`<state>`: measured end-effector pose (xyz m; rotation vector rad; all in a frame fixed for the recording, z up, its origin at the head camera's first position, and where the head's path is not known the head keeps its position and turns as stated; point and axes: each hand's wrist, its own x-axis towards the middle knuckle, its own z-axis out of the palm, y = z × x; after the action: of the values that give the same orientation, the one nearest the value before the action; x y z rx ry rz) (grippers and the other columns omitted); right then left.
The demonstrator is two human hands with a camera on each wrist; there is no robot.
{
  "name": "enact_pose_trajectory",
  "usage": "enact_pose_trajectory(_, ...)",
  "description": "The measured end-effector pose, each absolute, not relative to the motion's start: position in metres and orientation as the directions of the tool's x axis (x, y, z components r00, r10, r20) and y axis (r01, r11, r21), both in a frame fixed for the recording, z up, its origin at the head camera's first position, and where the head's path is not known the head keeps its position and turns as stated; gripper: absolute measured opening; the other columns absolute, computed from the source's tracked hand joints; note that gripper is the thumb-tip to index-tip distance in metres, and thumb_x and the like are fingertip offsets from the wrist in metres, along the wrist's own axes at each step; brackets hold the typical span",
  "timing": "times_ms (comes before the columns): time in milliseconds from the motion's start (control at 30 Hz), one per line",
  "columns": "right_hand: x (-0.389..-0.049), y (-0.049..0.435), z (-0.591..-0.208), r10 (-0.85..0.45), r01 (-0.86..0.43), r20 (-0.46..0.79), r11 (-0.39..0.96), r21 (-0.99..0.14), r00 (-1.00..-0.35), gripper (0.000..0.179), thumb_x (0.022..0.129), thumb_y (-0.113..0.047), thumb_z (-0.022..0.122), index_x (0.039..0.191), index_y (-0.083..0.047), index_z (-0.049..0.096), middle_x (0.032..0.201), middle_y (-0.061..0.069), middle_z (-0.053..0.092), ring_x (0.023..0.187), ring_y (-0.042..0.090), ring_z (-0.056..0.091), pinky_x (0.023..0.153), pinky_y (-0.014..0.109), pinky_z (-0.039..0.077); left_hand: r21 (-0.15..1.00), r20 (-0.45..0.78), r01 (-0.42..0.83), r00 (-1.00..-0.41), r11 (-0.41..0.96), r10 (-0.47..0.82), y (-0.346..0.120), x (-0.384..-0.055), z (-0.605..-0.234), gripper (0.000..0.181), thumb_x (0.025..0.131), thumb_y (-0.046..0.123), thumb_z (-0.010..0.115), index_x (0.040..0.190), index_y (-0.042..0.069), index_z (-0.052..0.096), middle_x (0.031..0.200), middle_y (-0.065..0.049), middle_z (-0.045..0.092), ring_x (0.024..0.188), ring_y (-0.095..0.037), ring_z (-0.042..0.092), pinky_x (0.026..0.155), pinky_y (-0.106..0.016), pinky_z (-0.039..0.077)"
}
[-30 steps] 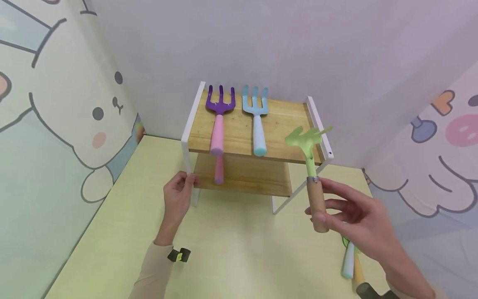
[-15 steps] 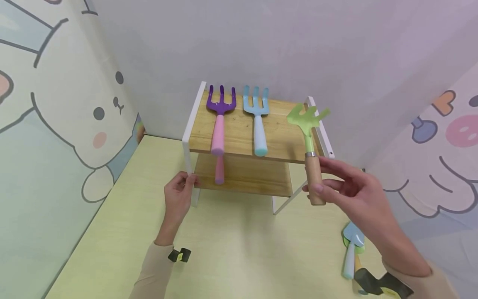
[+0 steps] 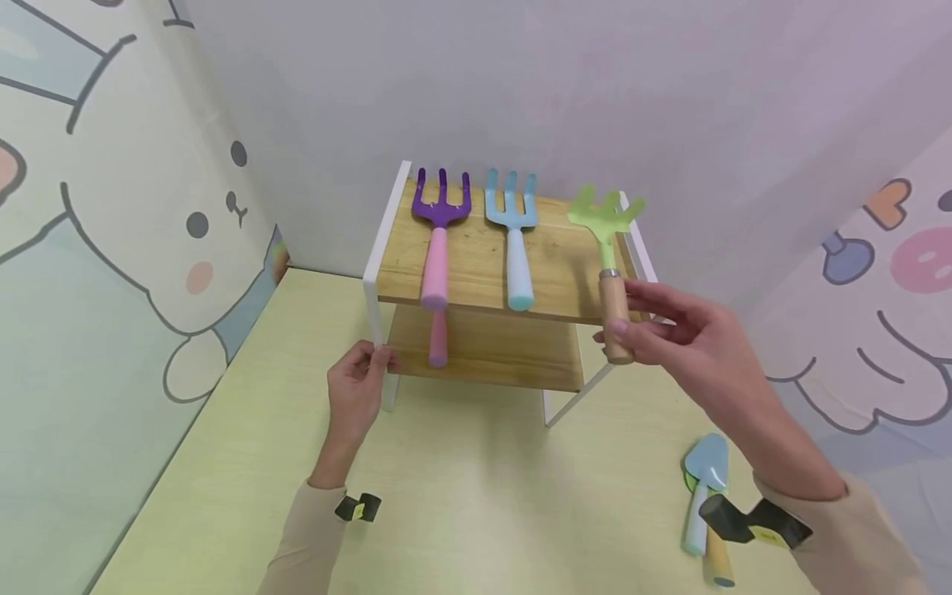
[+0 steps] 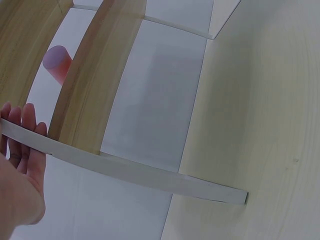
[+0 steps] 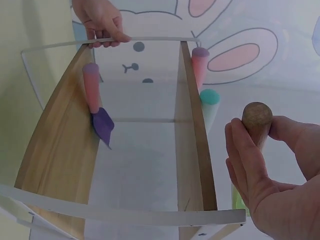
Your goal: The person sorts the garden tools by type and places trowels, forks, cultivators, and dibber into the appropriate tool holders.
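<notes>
My right hand [image 3: 680, 326] pinches the wooden handle [image 3: 614, 318] of a green hand rake [image 3: 606, 221] between thumb and fingers. The rake's tines point away, above the right end of the top board of a two-tier shelf [image 3: 565, 273]; whether it touches the board I cannot tell. My left hand [image 3: 359, 384] grips the shelf's white left front leg [image 4: 125, 170]. A purple hand fork with a pink handle [image 3: 435, 268] and a light-blue hand fork [image 3: 518, 268] lie side by side on the top board. On the lower board is a purple-bladed trowel [image 5: 102, 125] with a pink handle.
On the pale tabletop [image 3: 476, 512] at the right lie a light-blue trowel [image 3: 706, 463] and a tool with a yellow wooden handle [image 3: 719, 558], partly overlapped. A grey wall stands behind the shelf, with cartoon-printed panels [image 3: 149, 207] on both sides.
My right hand has carried the green rake forward and slightly left, from in front of the shelf to over the top board's right end. The left hand stays on the leg.
</notes>
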<state>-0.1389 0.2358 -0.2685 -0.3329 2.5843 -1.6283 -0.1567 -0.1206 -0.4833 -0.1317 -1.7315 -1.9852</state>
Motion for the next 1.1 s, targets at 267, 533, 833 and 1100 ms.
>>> enact_pose_trajectory(267,-0.156,0.228,-0.258,-0.221,-0.169,0.061,0.514,-0.841,-0.973,0.055,0.096,-0.028,0.076,0.145,-0.011,0.058,0.126,0.004,0.067,0.101,0.008,0.073,0.080,0.023,0.061,0.902,0.392,0.428,-0.870,-0.061,-0.300,-0.120,-0.157,-0.482,0.021,0.102,-0.004,0.060,0.084,-0.016,0.059,0.084,-0.030,0.065,0.072,-0.013,0.070,0.075,-0.021,0.059)
enact_pose_trajectory(533,-0.170,0.219,-0.249,-0.202,-0.105,-0.009,0.544,-0.832,-0.979,0.059,0.093,-0.036,0.079,0.143,-0.013,0.060,0.135,0.007,0.065,0.104,0.005,0.071,0.082,0.024,0.061,0.903,0.394,0.427,-0.869,-0.050,-0.298,-0.120,-0.158,-0.482,0.022,0.102,-0.004,0.059,0.083,-0.017,0.058,0.084,-0.032,0.064,0.073,-0.013,0.071,0.076,-0.021,0.059)
enact_pose_trajectory(833,-0.186,0.217,-0.239,-0.239,-0.065,-0.105,0.611,-0.789,-0.965,0.065,0.094,-0.040,0.077,0.144,-0.005,0.057,0.133,0.016,0.065,0.100,0.001,0.070,0.081,0.019,0.058,0.908,0.382,0.415,-0.874,-0.054,-0.302,-0.120,-0.157,-0.482,0.022,0.102,-0.003,0.060,0.084,-0.017,0.059,0.083,-0.029,0.066,0.072,-0.013,0.071,0.076,-0.021,0.059)
enact_pose_trajectory(1100,-0.197,0.215,-0.231,-0.255,-0.073,-0.148,0.691,-0.719,-0.955,0.071,0.094,-0.042,0.075,0.147,0.000,0.053,0.140,0.018,0.061,0.124,0.028,0.064,0.080,0.017,0.056,0.908,0.380,0.416,-0.873,-0.059,-0.304,-0.121,-0.156,-0.481,0.022,0.102,-0.003,0.060,0.085,-0.017,0.060,0.083,-0.022,0.069,0.072,-0.013,0.071,0.075,-0.021,0.060)
